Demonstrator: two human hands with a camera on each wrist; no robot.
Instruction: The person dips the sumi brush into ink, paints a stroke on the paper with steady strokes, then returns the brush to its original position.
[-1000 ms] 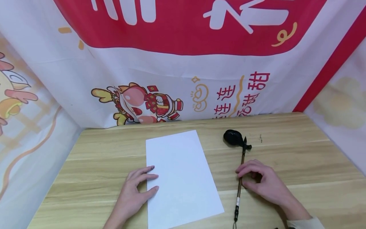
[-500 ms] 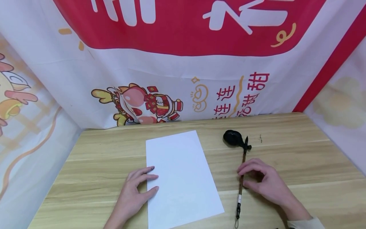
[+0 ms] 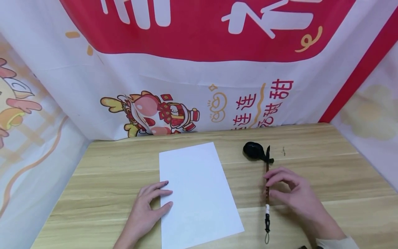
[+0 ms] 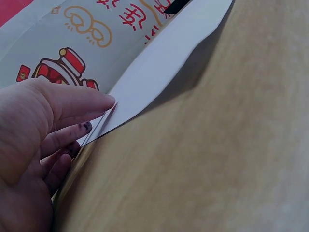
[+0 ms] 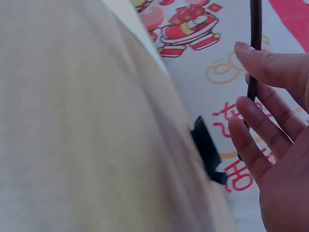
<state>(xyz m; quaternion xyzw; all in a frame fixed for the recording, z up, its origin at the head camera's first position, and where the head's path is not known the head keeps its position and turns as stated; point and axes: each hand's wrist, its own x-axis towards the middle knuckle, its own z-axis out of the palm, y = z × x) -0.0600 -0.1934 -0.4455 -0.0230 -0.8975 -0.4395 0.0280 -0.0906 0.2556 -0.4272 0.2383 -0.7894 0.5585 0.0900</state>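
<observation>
A blank white sheet of paper (image 3: 199, 193) lies on the wooden table. My left hand (image 3: 144, 211) rests at its left edge, relaxed fingertips and thumb on the sheet; one fingertip is dark-stained in the left wrist view. My right hand (image 3: 300, 195) pinches the brown handle of a writing brush (image 3: 267, 218) between thumb and fingers. The brush's dark tip points away from me, by a small black dish (image 3: 253, 151) with a short handle, perhaps an inkstone. In the head view the tip overlaps that handle; whether they touch I cannot tell.
Small dark marks (image 3: 283, 150) spot the wooden tabletop (image 3: 326, 166) right of the dish. A printed cloth (image 3: 192, 76) hangs along the table's back edge, with more cloth at both sides.
My right hand has moved a little right and away from me with the brush, which now looks lifted and stands straighter in view. The left hand and paper have stayed put.
</observation>
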